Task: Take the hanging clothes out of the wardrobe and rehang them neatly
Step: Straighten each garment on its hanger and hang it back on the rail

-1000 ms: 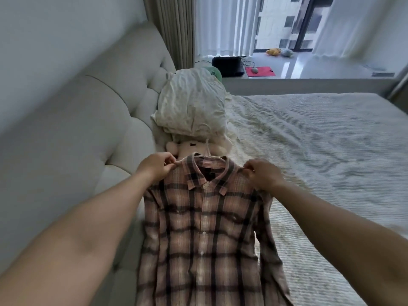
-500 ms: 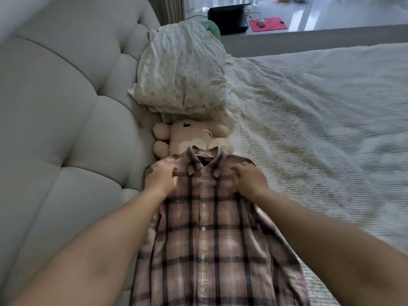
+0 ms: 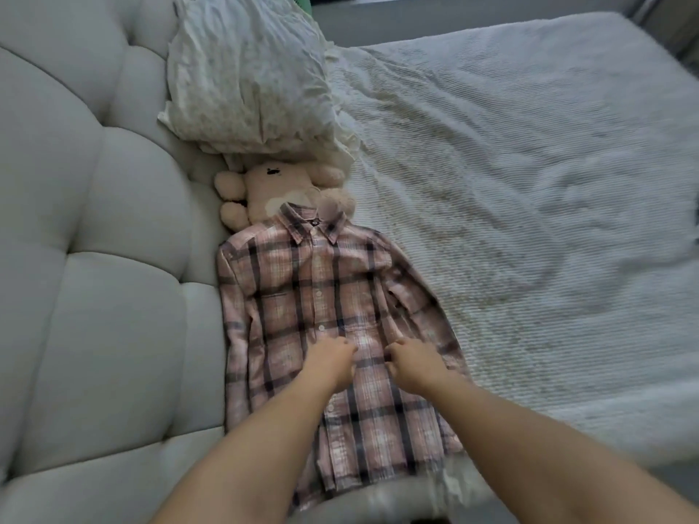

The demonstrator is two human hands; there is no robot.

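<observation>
Both hands rest on the plaid shirt [image 3: 333, 296] at mid-front: the left hand [image 3: 328, 363] and the right hand [image 3: 414, 363] have curled fingers on the cloth; whether they pinch it I cannot tell. The shirt lies flat on the bed [image 3: 529, 221]. Beyond the fingers, its collar overlaps a plush toy [image 3: 264, 183], with a pillow [image 3: 246, 77] farther on.

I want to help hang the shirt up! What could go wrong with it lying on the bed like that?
The plaid shirt lies flat on the bed with both hands, left hand and right hand, on its front. Rubbing or tugging there might bunch the fabric and leave wrinkles. Its collar rests on the teddy bear, so lifting the shirt could drag the toy along. The hanger is barely visible at the collar, so it might slip out unnoticed.
</observation>
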